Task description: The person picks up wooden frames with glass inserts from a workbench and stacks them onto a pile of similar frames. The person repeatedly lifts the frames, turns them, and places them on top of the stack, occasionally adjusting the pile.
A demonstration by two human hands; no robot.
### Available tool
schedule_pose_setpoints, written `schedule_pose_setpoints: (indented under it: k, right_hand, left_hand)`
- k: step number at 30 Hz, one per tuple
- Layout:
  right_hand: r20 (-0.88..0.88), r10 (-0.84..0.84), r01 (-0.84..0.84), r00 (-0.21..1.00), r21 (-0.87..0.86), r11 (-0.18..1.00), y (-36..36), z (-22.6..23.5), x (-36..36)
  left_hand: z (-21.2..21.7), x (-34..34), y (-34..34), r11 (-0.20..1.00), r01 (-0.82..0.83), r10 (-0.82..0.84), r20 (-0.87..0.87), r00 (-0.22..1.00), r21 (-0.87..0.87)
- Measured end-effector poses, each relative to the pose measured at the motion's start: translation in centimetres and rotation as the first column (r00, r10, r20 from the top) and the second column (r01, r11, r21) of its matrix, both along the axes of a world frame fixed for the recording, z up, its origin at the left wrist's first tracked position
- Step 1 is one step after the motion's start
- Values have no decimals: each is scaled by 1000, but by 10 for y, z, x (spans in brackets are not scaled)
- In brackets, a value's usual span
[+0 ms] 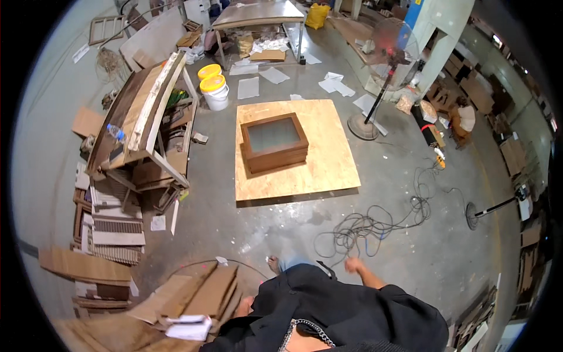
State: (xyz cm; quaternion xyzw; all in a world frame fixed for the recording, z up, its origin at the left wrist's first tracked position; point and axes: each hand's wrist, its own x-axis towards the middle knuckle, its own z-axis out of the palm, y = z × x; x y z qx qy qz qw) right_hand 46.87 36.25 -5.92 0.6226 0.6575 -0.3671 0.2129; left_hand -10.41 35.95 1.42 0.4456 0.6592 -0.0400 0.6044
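My right hand (353, 265) hangs out to the right of my body, above the floor near a tangle of black cable (366, 229). Its fingers look curled in, and nothing shows in them. Low on the left, my left hand (245, 306) is partly covered by my dark shirt, beside leaning brown boards (205, 290); its fingers are hidden. Ahead of me, a stack of brown wooden frames (275, 155) with a greyish panel inside the top one rests on a square light wooden board (328, 146).
A workbench (138, 111) stands at left, with a plastic bottle (115, 132) on it. Two yellow-lidded buckets (214, 94) are beyond it. A pedestal fan (363, 126) stands at right. Paper sheets (248, 88) litter the floor before a far table (258, 13). Another person (465, 120) sits at far right.
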Motion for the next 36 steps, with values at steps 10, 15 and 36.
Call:
schedule_pose_setpoints:
  k: [10,15,36]
  right_hand:
    - [-178,-105,60,978,-242,968,195,-10,-237]
    - [-553,-808,916,201,-187,356,478,34,-274]
    - [-97,-974,913,-205,-377,-154,884,137,-632]
  left_hand:
    - [-38,-140,443,971,-234,239,-185,953,49]
    - [-33,-215,663,918,-372,375,-2,927,136]
    - [35,-175,1289,362,909,-915,105,388,-208]
